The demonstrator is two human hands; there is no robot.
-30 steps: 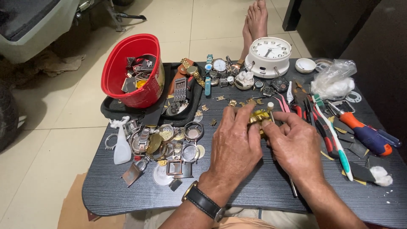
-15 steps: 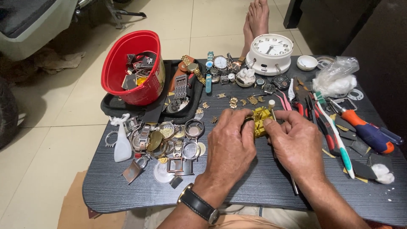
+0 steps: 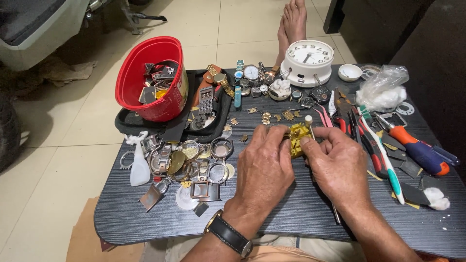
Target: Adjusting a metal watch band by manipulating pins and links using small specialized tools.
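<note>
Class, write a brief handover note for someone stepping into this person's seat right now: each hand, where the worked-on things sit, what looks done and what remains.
Left hand: fingers pinching the small yellow metal block-shaped tool from its left side.
Right hand: fingers gripping the same tool from the right.
The tool is held just above the dark wood-grain table, centre.
Loose gold-coloured band links lie just beyond it.
Done: tool in hand.
Left: whatever sits inside it is hidden, so progress cannot be told.

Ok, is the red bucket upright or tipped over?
Upright: the red bucket stands in the black tray, open mouth up, watch parts inside.
</note>
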